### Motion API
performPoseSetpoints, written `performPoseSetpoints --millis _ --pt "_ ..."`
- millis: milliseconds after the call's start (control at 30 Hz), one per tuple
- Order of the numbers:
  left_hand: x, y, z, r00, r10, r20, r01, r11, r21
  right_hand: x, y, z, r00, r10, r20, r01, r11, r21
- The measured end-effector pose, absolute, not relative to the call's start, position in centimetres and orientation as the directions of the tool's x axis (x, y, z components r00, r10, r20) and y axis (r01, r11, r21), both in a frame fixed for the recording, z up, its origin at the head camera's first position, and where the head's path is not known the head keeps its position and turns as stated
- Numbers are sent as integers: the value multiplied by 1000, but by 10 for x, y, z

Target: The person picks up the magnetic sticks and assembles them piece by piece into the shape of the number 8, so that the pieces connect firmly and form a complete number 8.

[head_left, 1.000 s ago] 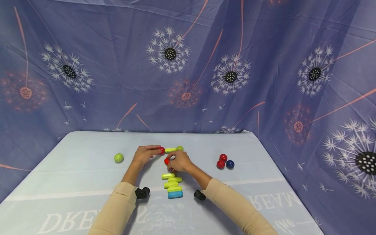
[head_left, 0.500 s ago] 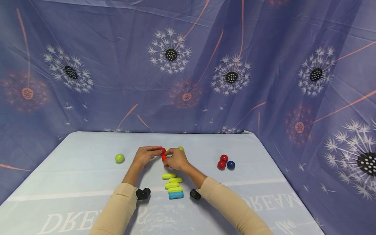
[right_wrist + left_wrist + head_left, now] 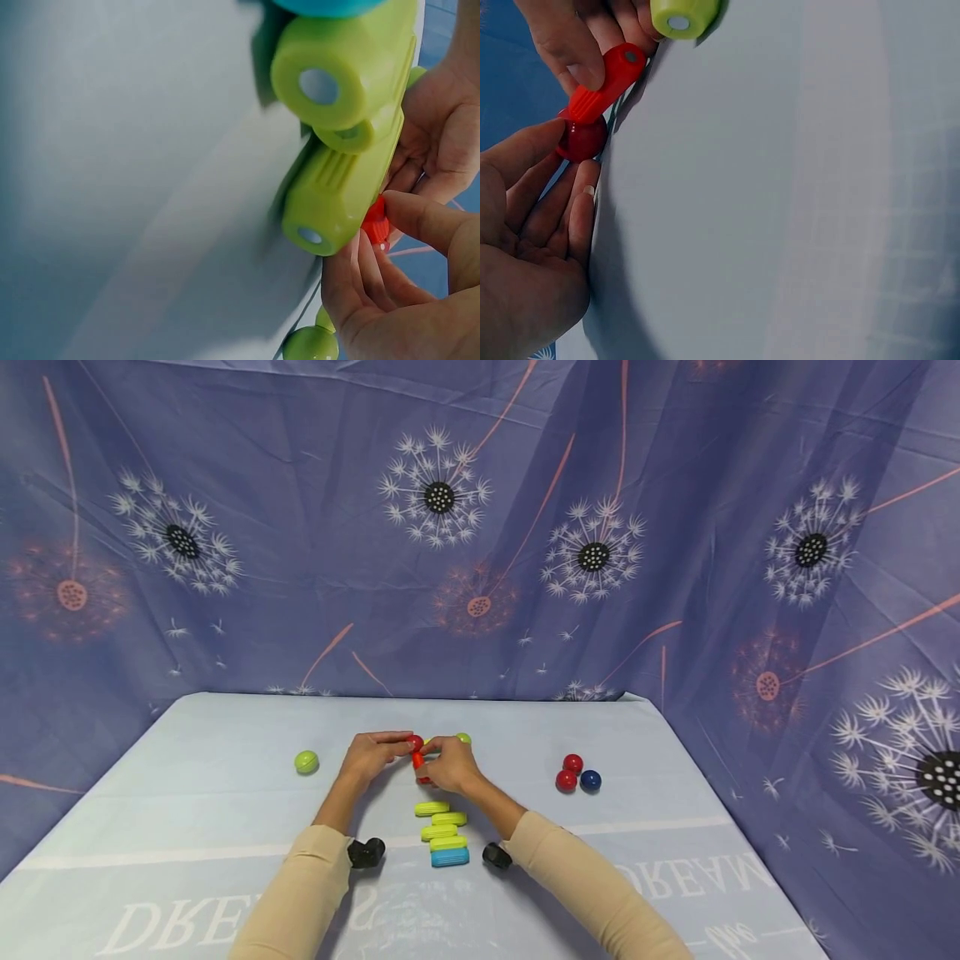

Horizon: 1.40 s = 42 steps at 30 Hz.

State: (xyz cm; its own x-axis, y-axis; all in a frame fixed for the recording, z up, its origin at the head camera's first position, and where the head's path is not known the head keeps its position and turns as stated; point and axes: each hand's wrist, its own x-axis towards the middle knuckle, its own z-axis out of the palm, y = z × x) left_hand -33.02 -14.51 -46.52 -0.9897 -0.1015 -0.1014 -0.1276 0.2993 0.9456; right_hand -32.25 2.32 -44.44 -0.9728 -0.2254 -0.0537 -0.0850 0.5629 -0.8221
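In the head view my left hand [image 3: 367, 757] holds a red ball [image 3: 416, 743] between thumb and fingers. My right hand [image 3: 453, 767] pinches a red magnetic rod [image 3: 615, 79]. One end of this rod meets the ball in the left wrist view; its other end shows a grey metal tip. Behind the right hand, a yellow-green rod [image 3: 427, 746] is mostly hidden, with a green ball [image 3: 463, 739] beyond it. Nearer the body lie several yellow-green rods [image 3: 438, 832] and a blue rod [image 3: 450, 857], roughly stacked in a column.
A lone green ball [image 3: 306, 762] lies to the left on the pale tablecloth [image 3: 225, 810]. To the right, two red balls [image 3: 566, 781] and a dark blue ball [image 3: 591, 781] are grouped together. A patterned purple curtain [image 3: 337, 568] hangs behind the table.
My right hand has moved left with the red rod, bringing its end against the red ball. The left hand stays in place with the ball.
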Motion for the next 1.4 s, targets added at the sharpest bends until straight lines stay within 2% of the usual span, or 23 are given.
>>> performPoseSetpoints --millis 867,1400 --pt "-329 -144 -465 -990 -105 -93 -121 304 945 -324 22 -446 -971 -229 -71 -63 529 -846" --pt "-330 -145 -464 -990 -98 -106 -131 299 945 -319 21 -446 -968 -235 -89 -61 562 -825"
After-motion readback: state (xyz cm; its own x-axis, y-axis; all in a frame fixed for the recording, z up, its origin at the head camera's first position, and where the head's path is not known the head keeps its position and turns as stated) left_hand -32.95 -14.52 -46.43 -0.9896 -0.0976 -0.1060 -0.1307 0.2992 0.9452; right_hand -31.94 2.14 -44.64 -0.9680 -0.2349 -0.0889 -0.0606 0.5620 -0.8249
